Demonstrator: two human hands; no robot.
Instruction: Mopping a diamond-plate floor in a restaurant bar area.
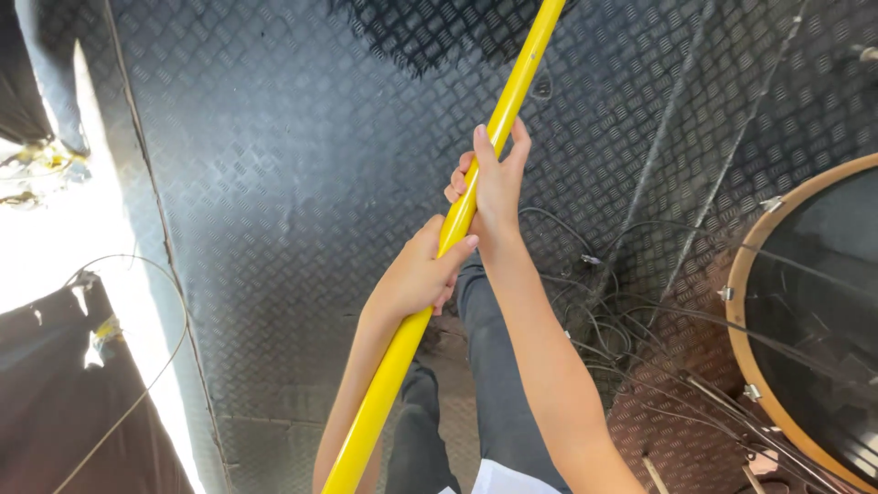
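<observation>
A long yellow pole [512, 96] runs diagonally from the bottom middle of the view up to the top edge. My left hand [416, 274] is wrapped around it low down, thumb over the front. Just above, my right hand [494, 183] grips the same pole, with two fingers stretched up along it. Both forearms reach up from the bottom of the view. My legs in dark trousers [489, 366] show below the hands.
Dark metal tread plate floor [302, 183] lies under everything. A tangle of thin black cables [613, 311] lies to the right. A round drum with a wooden rim [736, 302] sits at the right edge. Bright sunlight and dark cloth [55, 402] are on the left.
</observation>
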